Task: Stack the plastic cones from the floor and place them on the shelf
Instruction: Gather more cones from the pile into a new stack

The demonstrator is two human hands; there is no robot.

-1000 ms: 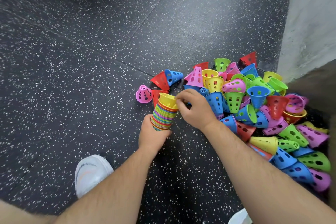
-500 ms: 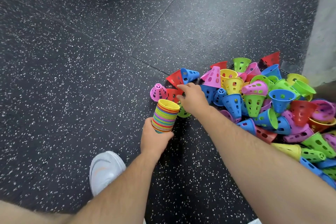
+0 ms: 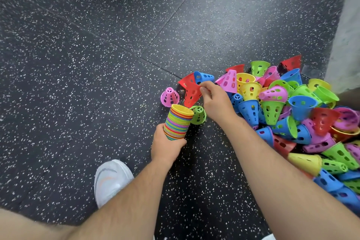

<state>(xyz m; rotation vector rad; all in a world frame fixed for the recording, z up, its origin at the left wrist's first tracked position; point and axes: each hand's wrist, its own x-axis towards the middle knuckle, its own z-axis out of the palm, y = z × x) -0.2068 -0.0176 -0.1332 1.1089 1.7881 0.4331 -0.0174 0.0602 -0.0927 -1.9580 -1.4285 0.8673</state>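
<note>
The right hand [image 3: 216,101] pinches the red cone [image 3: 191,93] by its wide rim, thumb and forefinger closed on the edge, at the near-left fringe of the pile [image 3: 272,109]. Whether the cone is clear of the floor [image 3: 97,64] I cannot tell. The left hand [image 3: 167,146] is wrapped round the lower part of the stack [image 3: 178,122] and holds it tilted, its open yellow mouth up and leaning away from the person. The relation that counts is this: the mouth lies just below and a little left of the pinch, close by. The red cone hangs from the pinch with its long axis running down toward that mouth, narrow end lowest (so it already points roughly the way it must go in). By my judgement the next move is a short carry down and leftward to seat the tip, with the cone's axis brought in line with the stack's tilt. The left hand need only hold steady. A green cone [image 3: 198,115] lies right beside the stack, beneath the pinch, and could get nudged. A pink cone [image 3: 169,97] stands left of the pinch and a blue cone [image 3: 204,77] just beyond it. Most of the pile lies loose; the shelf is out of view.
</note>
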